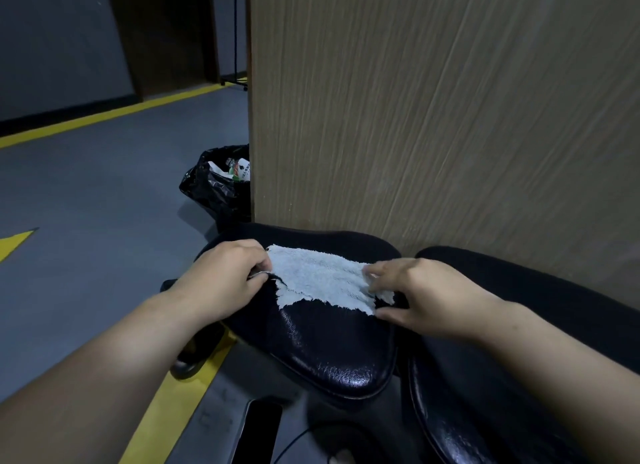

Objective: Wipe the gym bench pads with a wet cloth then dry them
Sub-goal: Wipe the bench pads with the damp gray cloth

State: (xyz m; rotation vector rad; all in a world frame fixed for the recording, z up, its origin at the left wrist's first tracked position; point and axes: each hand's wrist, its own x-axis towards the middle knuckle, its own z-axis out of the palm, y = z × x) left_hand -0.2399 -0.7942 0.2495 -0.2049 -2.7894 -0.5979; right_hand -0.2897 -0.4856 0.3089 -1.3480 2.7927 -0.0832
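The pale cloth lies spread flat on the far half of the black seat pad of the bench, its long side running left to right across the pad. It sits right between the two grips. The left hand pinches the cloth's left edge with curled fingers. The right hand has its fingers curled onto the right edge, with the thumb stretched just under the corner. Neither hand is nearer; each holds its own end.

The glossy bare part of the pad lies on the person's side of the cloth, so I'd guess the next stroke pulls toward them. A second pad sits just beside on the right, below a wood-grain panel. A black rubbish bag stands on the floor beyond.
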